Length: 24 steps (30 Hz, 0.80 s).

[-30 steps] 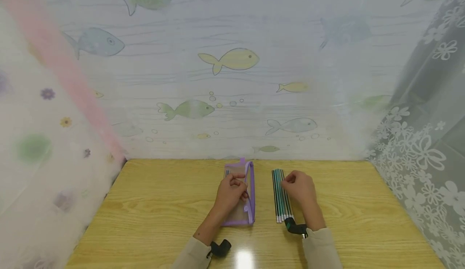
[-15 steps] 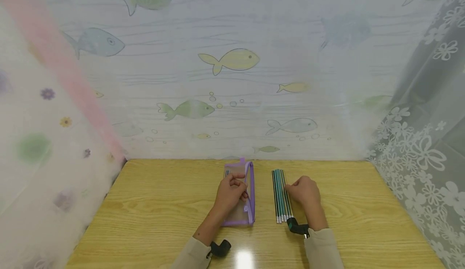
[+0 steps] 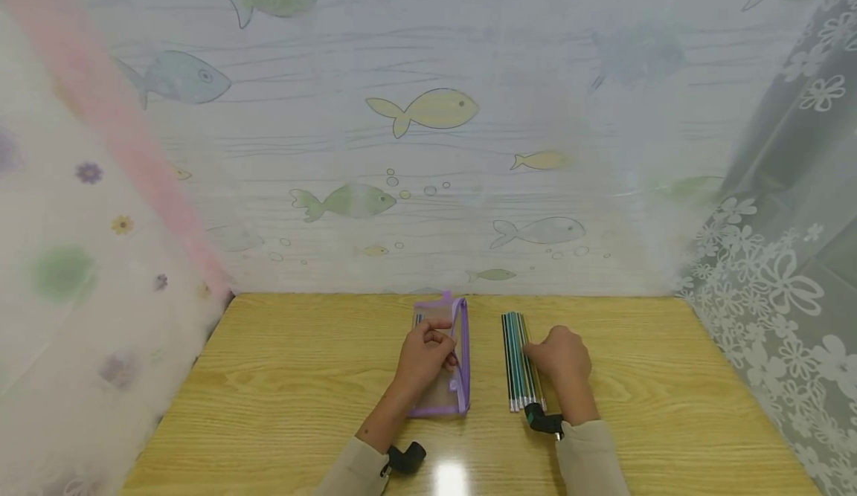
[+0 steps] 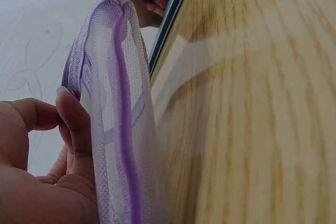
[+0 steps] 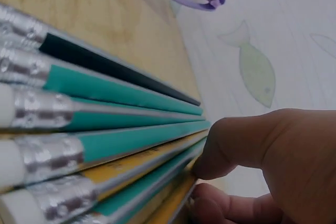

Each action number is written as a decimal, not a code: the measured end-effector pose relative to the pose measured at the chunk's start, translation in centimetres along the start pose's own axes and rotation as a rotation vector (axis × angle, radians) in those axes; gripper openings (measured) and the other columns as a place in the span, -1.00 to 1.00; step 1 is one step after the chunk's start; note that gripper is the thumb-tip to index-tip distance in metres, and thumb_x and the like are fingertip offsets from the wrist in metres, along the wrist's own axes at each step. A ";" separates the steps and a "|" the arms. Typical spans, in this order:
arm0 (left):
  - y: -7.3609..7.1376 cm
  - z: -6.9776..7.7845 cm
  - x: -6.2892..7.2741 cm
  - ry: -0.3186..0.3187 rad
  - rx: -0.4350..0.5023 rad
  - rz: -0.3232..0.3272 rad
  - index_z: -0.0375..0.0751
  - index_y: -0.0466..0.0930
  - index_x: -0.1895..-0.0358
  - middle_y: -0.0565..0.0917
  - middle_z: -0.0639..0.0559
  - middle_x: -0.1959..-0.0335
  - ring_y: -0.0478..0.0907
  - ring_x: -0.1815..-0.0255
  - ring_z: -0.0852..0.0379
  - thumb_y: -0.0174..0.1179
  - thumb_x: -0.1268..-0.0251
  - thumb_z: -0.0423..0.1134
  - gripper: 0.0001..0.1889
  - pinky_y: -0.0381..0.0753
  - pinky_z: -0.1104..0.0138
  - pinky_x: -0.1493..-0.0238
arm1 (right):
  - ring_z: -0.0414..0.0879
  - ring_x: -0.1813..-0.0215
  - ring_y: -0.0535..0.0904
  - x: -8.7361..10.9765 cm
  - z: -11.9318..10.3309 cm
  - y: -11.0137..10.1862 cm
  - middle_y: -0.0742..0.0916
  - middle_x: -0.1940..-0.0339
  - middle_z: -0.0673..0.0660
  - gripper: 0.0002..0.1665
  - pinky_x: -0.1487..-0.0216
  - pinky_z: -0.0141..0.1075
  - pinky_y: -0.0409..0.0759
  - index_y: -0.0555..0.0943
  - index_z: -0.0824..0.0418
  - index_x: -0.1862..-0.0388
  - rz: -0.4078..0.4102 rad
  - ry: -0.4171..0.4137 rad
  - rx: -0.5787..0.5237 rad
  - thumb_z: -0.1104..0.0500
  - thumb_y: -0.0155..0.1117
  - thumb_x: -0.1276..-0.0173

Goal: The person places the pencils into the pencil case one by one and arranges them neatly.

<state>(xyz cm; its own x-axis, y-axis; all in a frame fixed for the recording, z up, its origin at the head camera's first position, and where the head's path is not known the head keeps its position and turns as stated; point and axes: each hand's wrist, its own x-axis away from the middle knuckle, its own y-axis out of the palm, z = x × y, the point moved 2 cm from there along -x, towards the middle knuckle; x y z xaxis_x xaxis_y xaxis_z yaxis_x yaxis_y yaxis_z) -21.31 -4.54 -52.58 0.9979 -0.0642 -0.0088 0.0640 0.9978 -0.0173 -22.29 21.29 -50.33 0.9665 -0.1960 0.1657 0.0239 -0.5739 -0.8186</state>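
Observation:
A mesh pencil case [image 3: 466,362] with purple trim lies mid-table, its zipped side facing right. My left hand [image 3: 425,355] rests over it and pinches the edge of its opening between thumb and finger, as the left wrist view shows at the purple zip edge [image 4: 73,72]. Pencil ends [image 3: 419,319] show through the mesh at the far left corner. Right of the case lies a row of pencils [image 3: 514,362], green, black and yellow, with white erasers towards me. At the row's right side my right hand [image 3: 561,355] pinches a yellow pencil [image 5: 176,198]; its far part is hidden by the fingers.
The wood-grain table [image 3: 301,362] extends to both sides of the case and pencils. A pale curtain [image 3: 428,243] printed with fish hangs at its back edge. Lace fabric [image 3: 790,295] hangs on the right. A black wrist device [image 3: 544,418] sits close to the pencils' eraser ends.
My right hand has moved slightly right and towards me along the row. The rightmost pencil now stands slightly apart from the others. My left hand and the case stay put.

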 end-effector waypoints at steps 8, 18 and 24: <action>0.0 0.1 0.0 -0.002 0.008 -0.007 -0.45 0.56 -0.25 0.69 -0.48 0.23 0.63 0.57 0.19 0.23 -0.42 -0.46 -0.63 0.72 0.40 0.49 | -0.06 0.59 0.42 0.0 0.0 0.2 0.51 0.61 0.08 -0.52 0.66 -0.28 0.36 0.55 0.27 0.50 0.003 0.016 0.041 -0.09 0.45 -0.29; -0.1 0.2 0.1 -0.006 0.017 -0.008 -0.41 0.56 -0.25 0.70 -0.45 0.23 0.63 0.57 0.17 0.25 -0.42 -0.45 -0.62 0.73 0.39 0.47 | 0.00 0.50 0.47 0.1 0.1 -0.4 0.61 0.49 0.17 -0.52 0.61 -0.22 0.43 0.59 0.34 0.42 0.000 -0.008 0.037 -0.08 0.45 -0.26; -0.1 0.3 0.2 0.000 0.021 -0.005 -0.42 0.55 -0.26 0.70 -0.45 0.23 0.63 0.56 0.17 0.24 -0.43 -0.45 -0.62 0.73 0.37 0.47 | -0.01 0.52 0.46 0.1 0.0 -0.7 0.58 0.56 0.13 -0.51 0.62 -0.24 0.40 0.58 0.29 0.54 0.005 -0.016 0.019 -0.09 0.45 -0.29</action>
<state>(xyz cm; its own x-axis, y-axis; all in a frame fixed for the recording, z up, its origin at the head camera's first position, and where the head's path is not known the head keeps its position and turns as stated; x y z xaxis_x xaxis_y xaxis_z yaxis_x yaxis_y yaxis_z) -21.16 -4.65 -52.31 0.9976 -0.0688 -0.0086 0.0688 0.9976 0.0037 -22.21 21.68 -49.70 0.9707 -0.1859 0.1524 0.0234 -0.5580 -0.8295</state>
